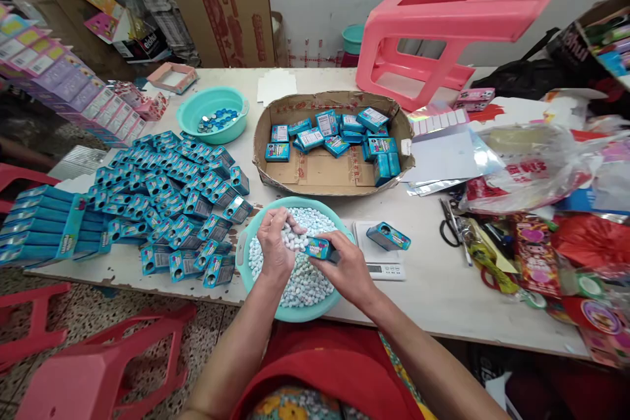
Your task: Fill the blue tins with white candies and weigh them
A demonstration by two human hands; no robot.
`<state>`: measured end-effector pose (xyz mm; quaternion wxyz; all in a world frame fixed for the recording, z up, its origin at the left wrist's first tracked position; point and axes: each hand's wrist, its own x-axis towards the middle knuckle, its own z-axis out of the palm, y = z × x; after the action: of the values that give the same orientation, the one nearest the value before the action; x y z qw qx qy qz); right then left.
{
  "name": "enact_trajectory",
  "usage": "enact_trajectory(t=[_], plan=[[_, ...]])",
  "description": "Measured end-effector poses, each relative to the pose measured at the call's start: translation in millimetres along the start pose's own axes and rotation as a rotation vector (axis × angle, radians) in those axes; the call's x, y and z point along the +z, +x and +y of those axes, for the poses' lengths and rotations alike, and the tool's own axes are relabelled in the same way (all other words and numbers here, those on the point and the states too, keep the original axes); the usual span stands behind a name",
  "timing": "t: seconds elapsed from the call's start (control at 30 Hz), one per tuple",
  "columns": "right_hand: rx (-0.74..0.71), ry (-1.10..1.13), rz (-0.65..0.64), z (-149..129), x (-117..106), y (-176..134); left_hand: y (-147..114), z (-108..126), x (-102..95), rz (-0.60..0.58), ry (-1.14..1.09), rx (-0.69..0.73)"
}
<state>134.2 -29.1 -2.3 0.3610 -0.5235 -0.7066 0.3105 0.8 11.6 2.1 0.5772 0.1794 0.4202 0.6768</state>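
Observation:
My left hand (276,246) is cupped around a handful of small white candies (294,238), fingers curled. My right hand (350,269) grips a small blue candy box (319,248), its end turned toward those candies. Both hands are over a turquoise basin (242,252) filled with more pale candies (308,285). To the right, another blue box (388,236) lies tilted on a white digital scale (386,272). Many more blue boxes (172,193), with round holes in their ends, stand crowded at the left.
A cut-down cardboard box (319,174) beyond the basin holds several blue boxes. A smaller turquoise bowl (236,134) contains metallic-blue discs. An upturned pink stool (369,59) stands at the back. Scissors (450,226) and plastic bags (526,170) are on the right.

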Motion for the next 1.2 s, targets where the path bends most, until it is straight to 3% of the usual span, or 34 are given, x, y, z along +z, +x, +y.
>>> enact_trajectory(t=[0.23, 0.87, 1.2], plan=[[0.026, 0.031, 0.015, 1, -2, 1, 0, -2, 6.1, -0.019, 0.110, 0.056], [0.063, 0.046, 0.016, 6, -7, -3, -6, -8, 13.6, -0.063, 0.156, 0.079], [0.023, 0.092, 0.042, -9, -13, -6, -10, -2, 15.0, -0.030, 0.164, 0.134]])
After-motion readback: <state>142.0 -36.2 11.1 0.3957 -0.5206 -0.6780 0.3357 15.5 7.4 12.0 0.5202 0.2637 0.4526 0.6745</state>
